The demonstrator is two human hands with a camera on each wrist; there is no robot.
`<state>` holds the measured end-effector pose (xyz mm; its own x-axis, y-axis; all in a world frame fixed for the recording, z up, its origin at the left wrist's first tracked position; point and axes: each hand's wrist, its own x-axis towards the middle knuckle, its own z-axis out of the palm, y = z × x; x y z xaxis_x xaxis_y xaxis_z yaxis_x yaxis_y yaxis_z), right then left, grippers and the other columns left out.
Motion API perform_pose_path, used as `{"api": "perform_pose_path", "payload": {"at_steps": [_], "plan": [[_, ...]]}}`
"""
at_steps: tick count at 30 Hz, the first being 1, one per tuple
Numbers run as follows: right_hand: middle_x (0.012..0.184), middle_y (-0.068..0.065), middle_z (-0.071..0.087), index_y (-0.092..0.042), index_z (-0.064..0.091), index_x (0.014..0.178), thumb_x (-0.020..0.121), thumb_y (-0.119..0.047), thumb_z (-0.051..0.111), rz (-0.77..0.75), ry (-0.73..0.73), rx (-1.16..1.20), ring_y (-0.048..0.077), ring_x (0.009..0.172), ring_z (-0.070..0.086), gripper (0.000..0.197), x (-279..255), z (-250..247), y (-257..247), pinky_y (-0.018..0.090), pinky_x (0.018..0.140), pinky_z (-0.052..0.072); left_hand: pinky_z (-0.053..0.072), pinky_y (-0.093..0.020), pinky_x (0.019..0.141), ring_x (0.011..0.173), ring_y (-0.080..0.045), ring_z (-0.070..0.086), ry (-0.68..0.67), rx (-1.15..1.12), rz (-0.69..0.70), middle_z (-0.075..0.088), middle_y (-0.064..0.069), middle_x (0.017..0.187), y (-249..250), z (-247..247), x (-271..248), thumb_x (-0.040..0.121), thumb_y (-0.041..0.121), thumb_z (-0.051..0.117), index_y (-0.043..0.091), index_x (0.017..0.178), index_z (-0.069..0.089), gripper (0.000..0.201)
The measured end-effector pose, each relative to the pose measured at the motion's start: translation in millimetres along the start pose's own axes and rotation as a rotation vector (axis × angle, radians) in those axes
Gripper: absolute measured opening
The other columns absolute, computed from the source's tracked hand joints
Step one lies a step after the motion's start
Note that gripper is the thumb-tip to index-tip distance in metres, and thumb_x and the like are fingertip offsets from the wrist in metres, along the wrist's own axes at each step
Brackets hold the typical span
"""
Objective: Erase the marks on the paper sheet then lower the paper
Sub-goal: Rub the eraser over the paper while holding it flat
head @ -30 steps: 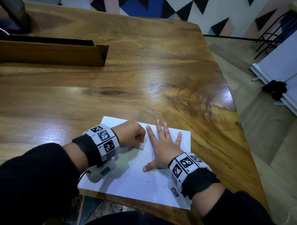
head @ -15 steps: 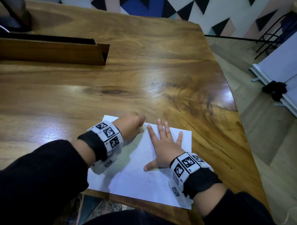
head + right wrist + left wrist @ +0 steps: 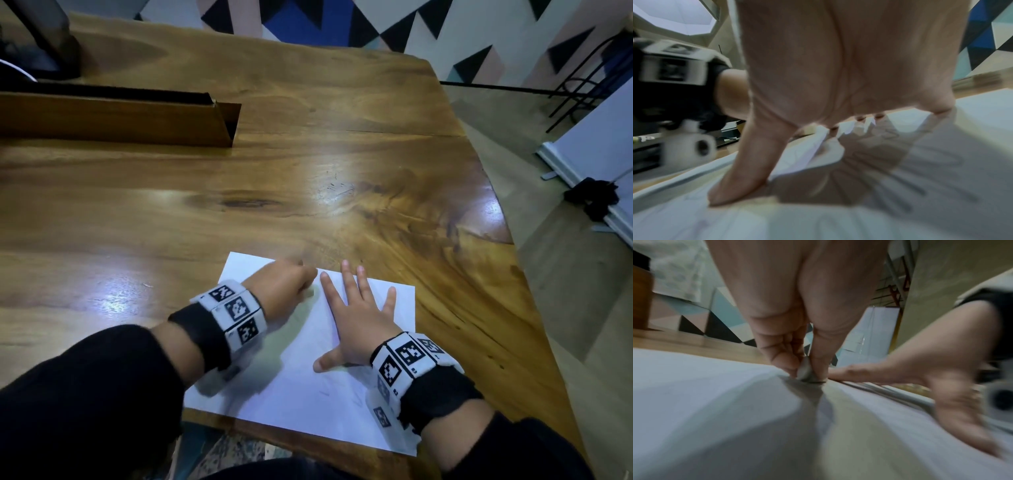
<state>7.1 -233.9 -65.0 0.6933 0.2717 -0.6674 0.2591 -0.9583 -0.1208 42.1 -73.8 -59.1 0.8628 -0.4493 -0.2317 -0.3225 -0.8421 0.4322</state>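
A white paper sheet (image 3: 308, 404) is lying flat on the wooden tabletop (image 3: 308, 154), under both hands at the near edge. The left hand (image 3: 284, 291) is curling its fingers around a small pale eraser (image 3: 805, 371), pinching it and pressing its tip against the paper just beside the right hand's index finger. The right hand (image 3: 359, 329) is lying flat with fingers spread, pinning the sheet down.

To rub well, the flat hand is probably best kept close to the eraser, with short strokes running away from it so the sheet does not buckle.

Faint pencil marks (image 3: 356, 399) are showing near the right wrist, too pale to read. The left hand is blurred and is hiding whatever lies beneath it. The right wristband is covering the sheet's near right corner.
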Motion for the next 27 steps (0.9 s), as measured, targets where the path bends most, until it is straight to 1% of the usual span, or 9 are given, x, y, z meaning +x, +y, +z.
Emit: {"api": "perform_pose_path", "payload": {"at_steps": [3, 5, 7, 11, 13, 16, 20, 22, 27], "plan": [[0.145, 0.004, -0.049, -0.031, -0.032, 0.144, 0.062, -0.068, 0.073, -0.003, -0.003, 0.01, 0.027, 0.137, -0.04, 0.138, -0.2, -0.4, -0.3, 0.068, 0.106, -0.012, 0.037, -0.032, 0.065, 0.073, -0.025, 0.049, -0.224, 0.041, 0.098, 0.046, -0.005, 0.078, 2.5, 6.3, -24.8, 0.082, 0.012, 0.051, 0.014, 0.068, 0.045, 0.016], [0.145, 0.004, -0.048, -0.031, -0.031, 0.144, 0.062, -0.067, 0.074, -0.003, -0.001, 0.015, 0.027, 0.137, -0.04, 0.138, -0.7, -0.3, -0.4, 0.068, 0.106, -0.012, 0.04, -0.033, 0.069, 0.08, -0.026, 0.052, -0.331, 0.058, 0.099, 0.049, -0.003, 0.081, 0.6, 2.2, -27.8, 0.081, 0.014, 0.054, 0.012, 0.073, 0.053, 0.008], [0.145, 0.003, -0.048, -0.031, -0.032, 0.144, 0.062, -0.067, 0.073, -0.002, -0.003, 0.009, 0.027, 0.137, -0.04, 0.138, -1.1, -0.2, -0.6, 0.068, 0.106, -0.012, 0.041, -0.032, 0.071, 0.082, -0.025, 0.052, -0.253, 0.039, 0.042, 0.048, -0.001, 0.082, -3.6, -1.7, -18.1, 0.08, 0.016, 0.057, 0.014, 0.076, 0.055, 0.005], [0.145, 0.003, -0.049, -0.031, -0.033, 0.143, 0.062, -0.069, 0.073, 0.002, -0.007, 0.002, 0.026, 0.136, -0.04, 0.138, -1.1, -1.0, 0.0, 0.068, 0.107, -0.012, 0.044, -0.033, 0.07, 0.078, -0.03, 0.053, 0.032, -0.017, -0.046, 0.043, -0.001, 0.08, -9.2, 0.7, -11.4, 0.084, 0.02, 0.055, 0.021, 0.069, 0.042, 0.02], [0.144, 0.003, -0.049, -0.031, -0.033, 0.143, 0.062, -0.068, 0.073, 0.002, -0.012, 0.004, 0.026, 0.136, -0.041, 0.139, -0.6, -1.3, 0.1, 0.068, 0.106, -0.012, 0.041, -0.03, 0.066, 0.075, -0.024, 0.05, -0.057, -0.036, -0.001, 0.04, 0.004, 0.074, -9.7, 7.5, -26.2, 0.083, 0.018, 0.055, 0.022, 0.066, 0.042, 0.021], [0.145, 0.003, -0.049, -0.03, -0.033, 0.143, 0.062, -0.068, 0.073, 0.002, -0.013, 0.001, 0.027, 0.136, -0.041, 0.139, -0.6, -1.0, -0.7, 0.068, 0.106, -0.012, 0.028, -0.012, 0.056, 0.074, -0.015, 0.043, -0.204, -0.023, 0.041, 0.035, 0.013, 0.067, -11.6, 9.7, -39.0, 0.08, 0.019, 0.059, 0.018, 0.071, 0.054, 0.011], [0.145, 0.004, -0.048, -0.03, -0.032, 0.144, 0.062, -0.069, 0.073, 0.005, -0.009, -0.005, 0.027, 0.137, -0.04, 0.138, -1.0, 0.1, -0.4, 0.068, 0.107, -0.011, 0.029, -0.025, 0.064, 0.077, -0.019, 0.044, -0.002, -0.039, -0.081, 0.042, 0.003, 0.077, -9.9, 1.5, -18.7, 0.081, 0.016, 0.058, 0.014, 0.075, 0.053, 0.008], [0.145, 0.003, -0.049, -0.031, -0.033, 0.143, 0.062, -0.069, 0.073, 0.004, -0.01, -0.005, 0.026, 0.136, -0.04, 0.138, -1.4, -0.5, -0.1, 0.068, 0.107, -0.012, 0.03, -0.026, 0.063, 0.076, -0.021, 0.045, 0.018, -0.051, -0.087, 0.042, 0.002, 0.077, -9.6, 3.1, -20.6, 0.082, 0.016, 0.057, 0.017, 0.071, 0.048, 0.015], [0.144, 0.003, -0.05, -0.03, -0.033, 0.143, 0.063, -0.069, 0.072, 0.002, -0.018, -0.002, 0.026, 0.136, -0.041, 0.138, -0.7, -0.7, -0.2, 0.068, 0.107, -0.013, 0.03, -0.016, 0.056, 0.075, -0.016, 0.044, -0.331, 0.0, -0.017, 0.045, 0.005, 0.076, -6.3, 5.1, -45.9, 0.078, 0.016, 0.059, 0.027, 0.057, 0.041, 0.03]]}}
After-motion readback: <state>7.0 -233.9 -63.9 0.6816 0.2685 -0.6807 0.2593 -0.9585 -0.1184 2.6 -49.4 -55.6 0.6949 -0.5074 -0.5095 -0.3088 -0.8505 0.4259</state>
